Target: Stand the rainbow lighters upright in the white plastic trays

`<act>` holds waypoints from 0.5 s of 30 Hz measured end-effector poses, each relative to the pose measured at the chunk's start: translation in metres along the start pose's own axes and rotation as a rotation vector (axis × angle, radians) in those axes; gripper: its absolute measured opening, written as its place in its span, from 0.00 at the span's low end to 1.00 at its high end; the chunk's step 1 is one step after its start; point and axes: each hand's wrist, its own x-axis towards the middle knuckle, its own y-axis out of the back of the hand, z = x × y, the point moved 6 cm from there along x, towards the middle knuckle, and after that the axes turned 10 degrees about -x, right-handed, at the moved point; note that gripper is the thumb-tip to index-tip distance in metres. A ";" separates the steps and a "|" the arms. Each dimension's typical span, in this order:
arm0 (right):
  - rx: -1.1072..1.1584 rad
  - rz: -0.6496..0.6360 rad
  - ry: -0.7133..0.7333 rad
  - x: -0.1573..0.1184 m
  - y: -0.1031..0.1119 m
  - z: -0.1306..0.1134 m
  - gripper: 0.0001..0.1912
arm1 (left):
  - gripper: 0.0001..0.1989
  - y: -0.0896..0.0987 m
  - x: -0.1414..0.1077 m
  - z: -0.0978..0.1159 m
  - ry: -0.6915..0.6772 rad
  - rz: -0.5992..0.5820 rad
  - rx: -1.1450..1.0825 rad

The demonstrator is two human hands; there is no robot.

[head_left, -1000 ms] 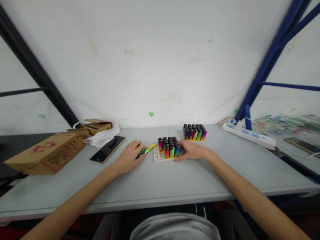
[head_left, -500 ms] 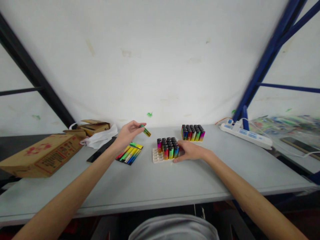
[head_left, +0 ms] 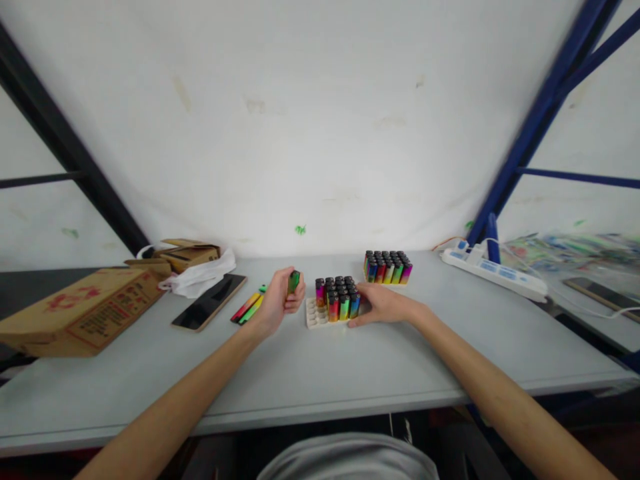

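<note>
My left hand (head_left: pixel 281 298) is closed around a green lighter (head_left: pixel 294 281), just left of the white tray (head_left: pixel 316 322). Upright lighters (head_left: pixel 344 305) with black tops fill much of that tray, and round holes show at its left side. My right hand (head_left: pixel 381 303) rests at the tray's right side, thumb and fingers round the tray and its end lighters. Several lighters (head_left: pixel 246 310) lie flat on the table left of my left hand, which partly hides them.
A second block of upright lighters (head_left: pixel 387 268) stands behind on the right. At left are a phone (head_left: pixel 210 301), a white bag (head_left: pixel 200 277) and a cardboard box (head_left: pixel 83 307). A power strip (head_left: pixel 495 270) and another phone (head_left: pixel 603 295) are at right.
My left hand has moved right and down toward the tray, and its fingers have folded round the lighter, which now stands more upright. My right hand has stayed at the tray.
</note>
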 end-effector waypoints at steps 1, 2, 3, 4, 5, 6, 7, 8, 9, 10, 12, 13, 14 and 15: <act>0.004 0.001 0.003 0.000 0.000 0.000 0.32 | 0.21 0.001 -0.001 -0.002 0.000 -0.008 -0.001; 0.009 0.002 0.008 0.000 0.001 -0.001 0.32 | 0.20 0.001 -0.002 -0.003 0.002 -0.013 -0.005; 0.012 0.004 0.012 0.000 0.001 -0.001 0.32 | 0.20 0.001 -0.002 -0.004 0.006 -0.014 -0.010; 0.013 0.006 0.014 -0.001 0.001 -0.002 0.31 | 0.19 0.001 -0.003 -0.005 0.011 -0.012 -0.017; 0.012 0.007 0.011 -0.001 0.001 -0.002 0.31 | 0.18 0.000 -0.004 -0.006 0.016 -0.011 -0.021; 0.008 0.007 0.005 -0.001 0.001 -0.002 0.31 | 0.18 -0.002 -0.005 -0.007 0.021 -0.012 -0.025; 0.001 0.005 -0.002 -0.001 0.002 -0.002 0.31 | 0.17 -0.003 -0.005 -0.008 0.025 -0.015 -0.027; -0.006 0.002 -0.007 -0.001 0.002 -0.002 0.31 | 0.17 -0.005 -0.006 -0.008 0.029 -0.022 -0.029; -0.012 0.000 -0.011 -0.001 0.002 -0.002 0.31 | 0.17 -0.006 -0.006 -0.009 0.033 -0.030 -0.031; -0.016 -0.003 -0.013 -0.001 0.002 -0.003 0.31 | 0.17 -0.007 -0.007 -0.009 0.035 -0.036 -0.031; -0.017 -0.005 -0.011 -0.001 0.002 -0.003 0.31 | 0.19 -0.008 -0.007 -0.008 0.030 -0.041 -0.026; -0.015 -0.006 -0.011 -0.001 0.002 -0.003 0.31 | 0.19 -0.008 -0.007 -0.008 0.027 -0.041 -0.020; -0.014 -0.006 -0.012 -0.001 0.003 -0.003 0.31 | 0.20 -0.008 -0.006 -0.007 0.021 -0.038 -0.015; -0.014 -0.007 -0.014 -0.001 0.003 -0.003 0.32 | 0.20 -0.008 -0.006 -0.007 0.010 -0.035 -0.010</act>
